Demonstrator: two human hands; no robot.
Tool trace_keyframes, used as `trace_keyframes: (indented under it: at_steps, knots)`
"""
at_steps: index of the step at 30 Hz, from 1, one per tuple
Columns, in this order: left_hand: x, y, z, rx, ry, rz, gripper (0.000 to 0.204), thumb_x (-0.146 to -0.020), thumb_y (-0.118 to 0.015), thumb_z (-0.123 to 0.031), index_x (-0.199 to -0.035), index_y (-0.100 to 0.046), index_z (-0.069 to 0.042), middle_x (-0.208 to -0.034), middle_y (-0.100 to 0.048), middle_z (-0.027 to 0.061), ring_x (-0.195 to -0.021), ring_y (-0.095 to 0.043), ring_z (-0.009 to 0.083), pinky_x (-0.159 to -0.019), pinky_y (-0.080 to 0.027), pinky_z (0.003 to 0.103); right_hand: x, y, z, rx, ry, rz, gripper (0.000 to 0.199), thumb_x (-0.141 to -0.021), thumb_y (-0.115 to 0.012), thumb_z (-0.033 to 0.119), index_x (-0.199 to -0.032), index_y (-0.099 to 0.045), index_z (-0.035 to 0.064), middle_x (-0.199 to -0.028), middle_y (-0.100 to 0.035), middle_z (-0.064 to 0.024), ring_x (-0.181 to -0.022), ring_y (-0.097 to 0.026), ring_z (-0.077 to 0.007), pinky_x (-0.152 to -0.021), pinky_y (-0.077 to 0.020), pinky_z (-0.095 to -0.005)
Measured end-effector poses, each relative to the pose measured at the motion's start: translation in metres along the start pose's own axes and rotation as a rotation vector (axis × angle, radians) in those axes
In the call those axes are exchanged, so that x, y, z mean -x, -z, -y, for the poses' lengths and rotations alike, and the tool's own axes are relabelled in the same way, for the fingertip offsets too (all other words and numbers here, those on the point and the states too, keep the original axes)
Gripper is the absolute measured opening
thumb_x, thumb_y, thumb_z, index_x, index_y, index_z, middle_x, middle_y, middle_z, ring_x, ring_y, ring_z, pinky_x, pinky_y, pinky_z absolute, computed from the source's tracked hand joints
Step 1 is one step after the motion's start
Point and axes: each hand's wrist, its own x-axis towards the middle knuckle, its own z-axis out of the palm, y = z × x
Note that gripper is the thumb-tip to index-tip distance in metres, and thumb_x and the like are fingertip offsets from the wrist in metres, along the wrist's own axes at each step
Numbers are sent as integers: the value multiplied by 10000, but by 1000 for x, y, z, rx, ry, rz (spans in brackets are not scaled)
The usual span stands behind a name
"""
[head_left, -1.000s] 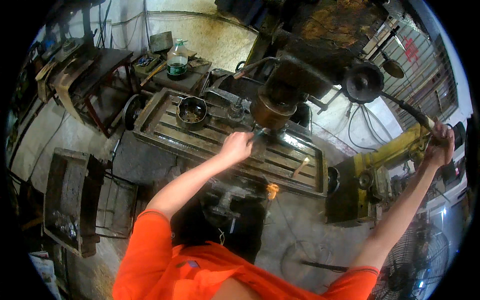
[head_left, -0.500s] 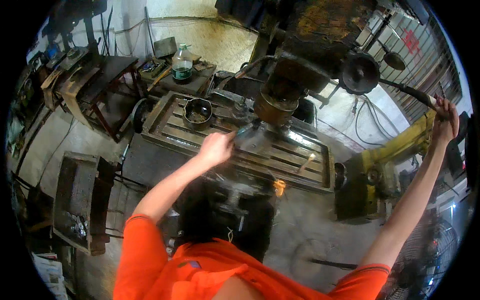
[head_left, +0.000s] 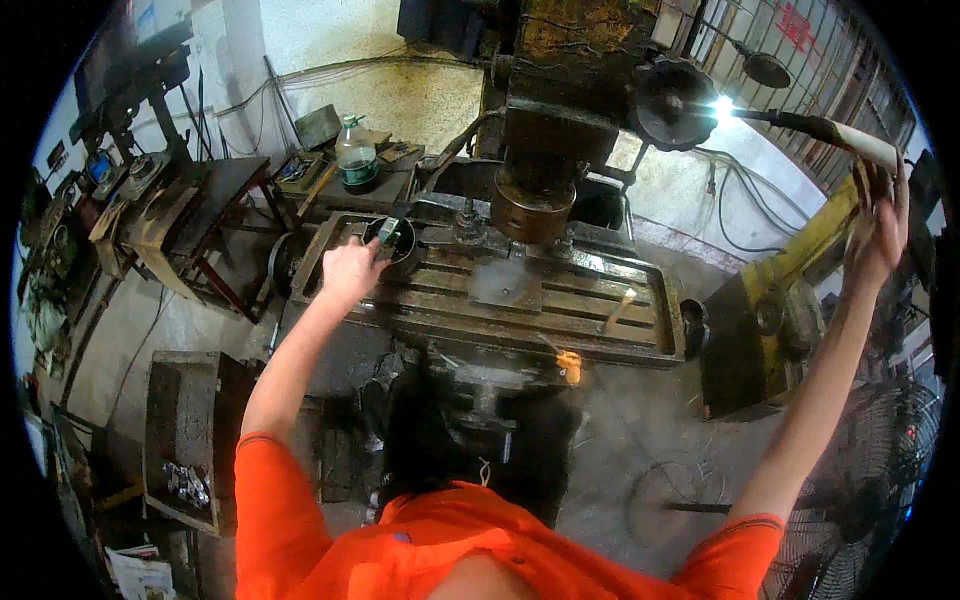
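Note:
My left hand (head_left: 350, 270) is closed on a small brush-like tool (head_left: 387, 232) with a green and grey body. Its end is at the dark round pot (head_left: 405, 250), which stands on the left part of the slotted machine table (head_left: 450, 312); the pot's contents are mostly hidden. Far to the right, my raised right hand (head_left: 876, 240) has its fingers wrapped round the pale-ended lever (head_left: 862, 145) of the machine. Between the hands, the machine's spindle head (head_left: 535, 205) hangs above a flat grey workpiece (head_left: 505, 285), blurred at its middle.
A stick with a pale end (head_left: 622, 305) lies on the table's right part. An orange object (head_left: 569, 366) hangs at its front edge. A plastic jug (head_left: 356, 155) stands on a bench behind. An open box (head_left: 185, 440) is at lower left, a fan (head_left: 870, 490) at lower right.
My left hand has moved left with the brush, from beside the spindle to the pot. My right hand remains on the lever. A bright glare now shows beside the lever's hub.

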Motion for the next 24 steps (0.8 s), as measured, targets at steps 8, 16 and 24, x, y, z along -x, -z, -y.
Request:
trace_keyframes:
  at_steps: [8, 16, 24]
  knots:
    - [-16, -17, -116, 335, 98, 170, 412, -733, -633, -454, -925, -659, -90, -754, -638, 132, -733, -626, 298, -643, -497, 406, 278, -50, 9, -125, -716, -76, 313, -638, -498, -41, -922, -628, -34, -877, -622, -130, -766, -584, -206, -735, -472, -318]
    - [-67, -62, -216, 361, 167, 60, 444, -720, -636, -451, -678, -631, -9, -676, -620, 166, -671, -628, 319, -601, -492, 408, 400, -79, 36, -235, -1307, -55, 388, -549, -347, -75, -822, -621, -88, -781, -638, -147, -718, -609, -206, -706, -493, -299]
    - [-64, -86, -225, 366, 304, -108, 368, -677, -671, -389, -684, -629, -24, -650, -614, 162, -625, -615, 334, -578, -487, 415, 416, -74, 31, -416, -1382, -81, 416, -521, -321, -123, -822, -608, -118, -806, -631, -171, -699, -594, -217, -663, -479, -292]
